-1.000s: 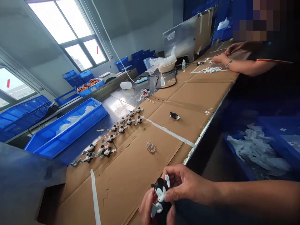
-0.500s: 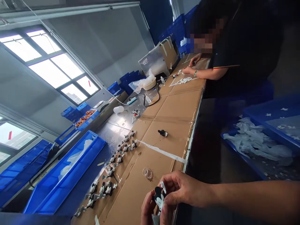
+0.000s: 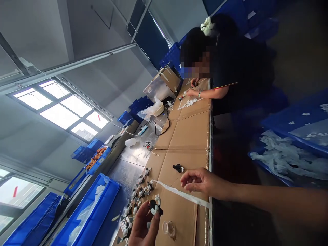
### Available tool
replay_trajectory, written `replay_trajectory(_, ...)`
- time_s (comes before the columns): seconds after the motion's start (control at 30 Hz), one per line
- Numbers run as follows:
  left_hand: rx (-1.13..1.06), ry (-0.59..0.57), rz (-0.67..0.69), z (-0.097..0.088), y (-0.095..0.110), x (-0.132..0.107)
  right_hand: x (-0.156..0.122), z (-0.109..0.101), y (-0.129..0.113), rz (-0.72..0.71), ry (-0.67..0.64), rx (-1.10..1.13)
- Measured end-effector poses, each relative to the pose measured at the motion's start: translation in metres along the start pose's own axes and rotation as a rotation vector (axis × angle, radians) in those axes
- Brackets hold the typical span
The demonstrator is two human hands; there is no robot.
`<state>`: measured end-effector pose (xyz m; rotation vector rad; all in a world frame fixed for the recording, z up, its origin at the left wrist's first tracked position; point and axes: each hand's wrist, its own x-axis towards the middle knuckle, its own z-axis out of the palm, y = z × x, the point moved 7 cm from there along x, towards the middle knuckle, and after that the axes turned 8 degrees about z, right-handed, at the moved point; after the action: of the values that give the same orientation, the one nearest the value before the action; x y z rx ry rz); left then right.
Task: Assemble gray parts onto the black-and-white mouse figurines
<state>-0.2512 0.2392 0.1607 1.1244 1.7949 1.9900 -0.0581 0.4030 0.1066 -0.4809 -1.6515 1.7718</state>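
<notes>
Black-and-white cartoon mouse figure (image 3: 154, 207), seemingly pinched by left hand (image 3: 142, 225) fingers above brown cardboard-covered table (image 3: 186, 131); right hand (image 3: 197, 180) fingers loosely apart.

Daylight floods in through the windows (image 3: 63, 109) at left, blowing out the panes and glaring on the steel tabletop (image 3: 129, 160). We find the lower right sunk in deep shadow, the wide-angle frame tilted and bowed at its edges, a co-worker's head (image 3: 196, 58) pixelated.
</notes>
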Motion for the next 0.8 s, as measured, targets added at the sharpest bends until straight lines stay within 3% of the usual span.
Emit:
replay_trajectory(0.1,0.051,-0.054,-0.138,0.002,-0.014,0.052,0.038,-0.044,-0.004,-0.052,0.113,-0.172)
replay_trajectory(0.2,0.124,-0.121,-0.093,0.015,-0.023,0.11,0.091,-0.077,-0.006,-0.05,0.199,-0.33)
replay_trajectory(0.33,0.256,-0.177,-0.01,0.043,-0.041,0.185,0.169,-0.102,-0.005,-0.004,0.293,-0.464)
replay_trajectory(0.43,0.33,-0.244,0.046,0.074,-0.065,0.232,0.215,-0.114,0.006,0.027,0.362,-0.521)
replay_trajectory(0.53,0.36,-0.333,0.067,0.113,-0.101,0.269,0.242,-0.128,0.028,0.07,0.436,-0.557)
replay_trajectory(0.67,0.353,-0.436,0.093,0.167,-0.15,0.305,0.257,-0.145,0.061,0.113,0.479,-0.59)
replay_trajectory(0.8,0.326,-0.513,0.133,0.204,-0.18,0.327,0.271,-0.148,0.075,0.103,0.452,-0.592)
